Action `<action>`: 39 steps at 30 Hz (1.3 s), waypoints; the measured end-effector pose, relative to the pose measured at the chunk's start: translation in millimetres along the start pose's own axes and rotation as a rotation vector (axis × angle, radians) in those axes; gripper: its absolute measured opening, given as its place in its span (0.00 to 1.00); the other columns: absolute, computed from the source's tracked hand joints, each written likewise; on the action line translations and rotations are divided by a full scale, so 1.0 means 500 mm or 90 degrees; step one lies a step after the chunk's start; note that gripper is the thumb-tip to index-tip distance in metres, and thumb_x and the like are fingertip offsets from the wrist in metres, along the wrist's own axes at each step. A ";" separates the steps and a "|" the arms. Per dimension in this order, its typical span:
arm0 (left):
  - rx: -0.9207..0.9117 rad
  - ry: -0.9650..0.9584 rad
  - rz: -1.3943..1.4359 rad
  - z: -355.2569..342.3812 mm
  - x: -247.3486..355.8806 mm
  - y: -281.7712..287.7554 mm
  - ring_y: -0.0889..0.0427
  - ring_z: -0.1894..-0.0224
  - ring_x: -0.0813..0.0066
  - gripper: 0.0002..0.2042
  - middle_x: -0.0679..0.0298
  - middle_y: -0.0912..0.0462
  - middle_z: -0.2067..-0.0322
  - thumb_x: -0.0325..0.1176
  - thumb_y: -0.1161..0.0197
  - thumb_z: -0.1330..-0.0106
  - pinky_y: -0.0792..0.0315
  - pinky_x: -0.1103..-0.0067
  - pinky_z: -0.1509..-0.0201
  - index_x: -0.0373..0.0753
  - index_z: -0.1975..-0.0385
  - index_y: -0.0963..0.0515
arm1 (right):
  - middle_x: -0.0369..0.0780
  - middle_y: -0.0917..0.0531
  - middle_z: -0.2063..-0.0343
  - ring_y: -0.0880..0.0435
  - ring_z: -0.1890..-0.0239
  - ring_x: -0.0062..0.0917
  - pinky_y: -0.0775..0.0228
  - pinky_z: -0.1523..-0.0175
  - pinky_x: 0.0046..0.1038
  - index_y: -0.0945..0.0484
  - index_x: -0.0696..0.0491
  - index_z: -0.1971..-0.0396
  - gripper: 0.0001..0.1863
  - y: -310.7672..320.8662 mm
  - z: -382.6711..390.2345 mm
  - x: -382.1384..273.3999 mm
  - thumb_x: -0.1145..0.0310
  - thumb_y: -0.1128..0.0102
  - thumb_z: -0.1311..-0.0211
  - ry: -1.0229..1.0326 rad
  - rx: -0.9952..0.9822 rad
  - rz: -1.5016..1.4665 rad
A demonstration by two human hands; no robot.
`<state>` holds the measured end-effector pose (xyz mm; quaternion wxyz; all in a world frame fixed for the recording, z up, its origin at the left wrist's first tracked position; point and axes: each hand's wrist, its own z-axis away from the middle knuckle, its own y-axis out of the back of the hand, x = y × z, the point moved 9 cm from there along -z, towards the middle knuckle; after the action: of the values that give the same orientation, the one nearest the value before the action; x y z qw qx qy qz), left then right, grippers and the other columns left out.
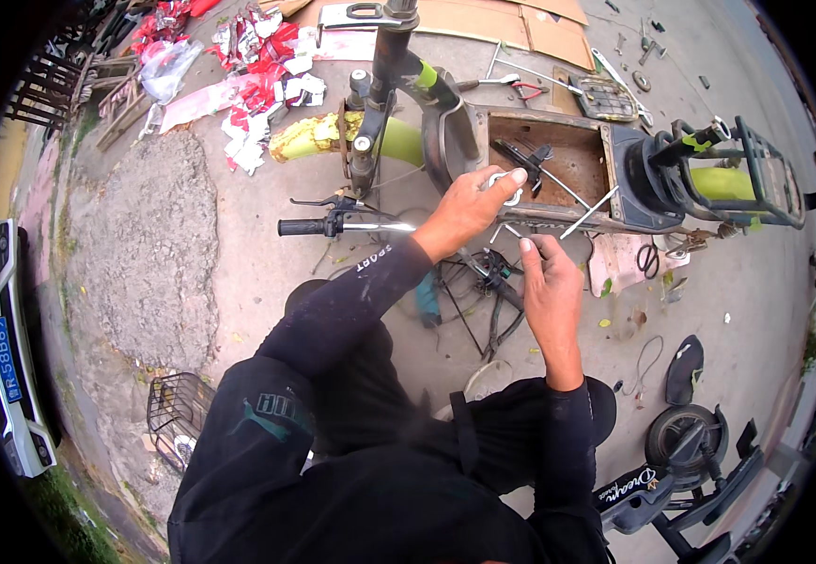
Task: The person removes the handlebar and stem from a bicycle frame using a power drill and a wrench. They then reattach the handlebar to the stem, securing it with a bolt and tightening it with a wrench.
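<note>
My left hand (469, 211) is closed, thumb and fingers pinching a small whitish metal ring-like piece (513, 193) beside the battery box. Below it and to the right, my right hand (554, 291) has its thumb and forefinger together at the end of a small bent metal rod (505, 228), which looks like a hex key. A T-handle wrench (577, 195) leans across the edge of the rusty battery box (572, 141) in the scooter frame (638, 179). Black plastic parts (525, 160) lie inside that box. The handlebar (370, 227), with a black grip, lies to the left of my hands.
Pliers (528, 90), scissors (647, 260) and loose hardware (647, 45) lie on the concrete. Red-white wrappers (262, 75) and cardboard (539, 28) are at the back. A wire basket (178, 414) stands left; a wheel (685, 437) lies right. A car (4, 348) is at far left.
</note>
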<state>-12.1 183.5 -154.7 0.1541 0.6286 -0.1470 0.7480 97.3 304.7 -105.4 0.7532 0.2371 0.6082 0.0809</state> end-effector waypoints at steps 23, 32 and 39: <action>0.284 -0.019 -0.036 0.022 -0.004 0.052 0.24 0.74 0.58 0.30 0.51 0.22 0.79 0.58 0.47 0.32 0.29 0.67 0.63 0.30 0.69 0.21 | 0.48 0.19 0.80 0.18 0.75 0.42 0.29 0.69 0.41 0.22 0.55 0.61 0.07 -0.093 -0.032 0.001 0.71 0.40 0.37 0.096 0.034 0.157; 0.304 -0.086 -0.030 0.022 0.000 0.069 0.24 0.77 0.68 0.26 0.55 0.22 0.79 0.53 0.47 0.30 0.30 0.70 0.68 0.31 0.68 0.20 | 0.47 0.18 0.74 0.19 0.77 0.29 0.29 0.69 0.30 0.25 0.62 0.50 0.12 -0.120 -0.006 -0.058 0.78 0.46 0.33 0.312 -0.017 0.204; 0.254 0.037 0.160 0.041 -0.060 0.102 0.24 0.75 0.78 0.22 0.66 0.19 0.76 0.51 0.50 0.30 0.32 0.80 0.69 0.36 0.67 0.19 | 0.42 0.16 0.72 0.21 0.77 0.23 0.30 0.70 0.25 0.30 0.62 0.45 0.14 -0.066 -0.042 -0.028 0.73 0.51 0.26 0.124 -0.111 -0.034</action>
<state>-10.0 127.1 -182.3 -0.0635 0.6017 -0.0687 0.7932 68.1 275.6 -111.5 0.7101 0.1452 0.6754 0.1363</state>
